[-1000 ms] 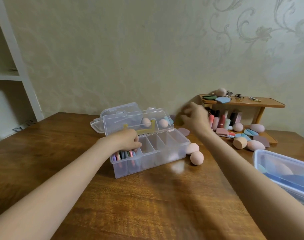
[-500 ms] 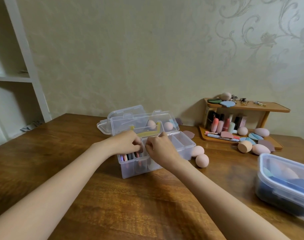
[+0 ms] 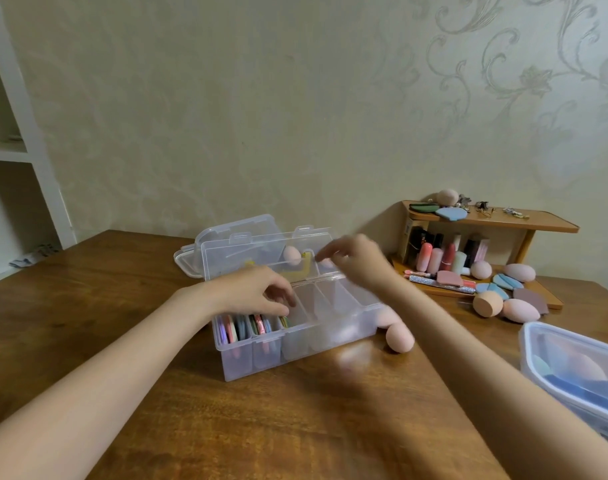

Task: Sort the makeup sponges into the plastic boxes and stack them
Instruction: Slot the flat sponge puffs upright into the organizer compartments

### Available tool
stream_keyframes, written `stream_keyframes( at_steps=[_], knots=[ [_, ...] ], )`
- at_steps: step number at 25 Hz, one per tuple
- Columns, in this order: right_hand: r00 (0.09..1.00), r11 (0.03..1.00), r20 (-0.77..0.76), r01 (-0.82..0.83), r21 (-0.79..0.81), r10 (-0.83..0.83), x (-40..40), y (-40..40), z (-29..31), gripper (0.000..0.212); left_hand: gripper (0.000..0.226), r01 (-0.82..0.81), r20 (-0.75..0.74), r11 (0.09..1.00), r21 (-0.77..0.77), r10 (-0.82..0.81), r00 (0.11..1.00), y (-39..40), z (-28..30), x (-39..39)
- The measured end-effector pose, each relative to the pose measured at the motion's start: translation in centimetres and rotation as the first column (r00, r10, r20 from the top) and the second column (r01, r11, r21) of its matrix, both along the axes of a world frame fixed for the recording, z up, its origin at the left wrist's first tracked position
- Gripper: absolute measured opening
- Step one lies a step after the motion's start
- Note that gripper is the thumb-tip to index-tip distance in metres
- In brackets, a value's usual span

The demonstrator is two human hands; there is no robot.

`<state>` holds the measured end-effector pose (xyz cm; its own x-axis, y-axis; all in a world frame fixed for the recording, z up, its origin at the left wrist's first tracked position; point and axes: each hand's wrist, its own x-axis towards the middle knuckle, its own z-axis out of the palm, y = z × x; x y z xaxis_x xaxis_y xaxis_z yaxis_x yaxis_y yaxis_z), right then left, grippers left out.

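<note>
A clear divided plastic box [image 3: 295, 344] stood at frame centre, lid raised behind it. Flat round sponges [image 3: 247, 328] in pink, blue and grey stood on edge in its left compartments. Two pink egg-shaped sponges [image 3: 398, 336] lay touching just right of it. At lower right, a second clear box [image 3: 537, 348] held blue and pink sponges.

The right hand [image 3: 356, 259] is smeared by motion, so whether anything is held cannot be told; the fingertips of the left hand [image 3: 257, 294] are hidden behind the flat coloured sponges [image 3: 247, 327] in the clear plastic divided box [image 3: 295, 341]; the clear lidded plastic box [image 3: 572, 368] at the table's right edge is cut off by the frame; a pink egg-shaped sponge [image 3: 387, 317] is half hidden behind the right forearm.
</note>
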<state>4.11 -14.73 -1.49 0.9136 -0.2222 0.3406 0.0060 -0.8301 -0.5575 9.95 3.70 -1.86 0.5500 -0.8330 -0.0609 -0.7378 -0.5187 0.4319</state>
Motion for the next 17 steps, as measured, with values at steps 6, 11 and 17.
stream_keyframes(
  at_steps=[6,11,17],
  knots=[
    [0.797,0.932,-0.506,0.36,-0.039,-0.329,4.1,-9.4,-4.4,0.028,0.017,0.03,0.012,0.999,-0.013,-0.03,0.999,0.0,-0.2,0.2],
    [0.864,0.955,-0.442,0.292,0.053,-0.24,3.8,-9.2,-5.8,0.025,0.017,0.049,0.013,0.999,-0.001,-0.049,0.999,0.0,-0.6,0.5],
    [0.904,0.956,0.314,0.264,0.128,-0.291,0.3,-4.6,0.5,0.024,0.019,0.005,-0.09,0.998,-0.066,-0.011,0.996,0.1,-0.6,0.4]
  ],
)
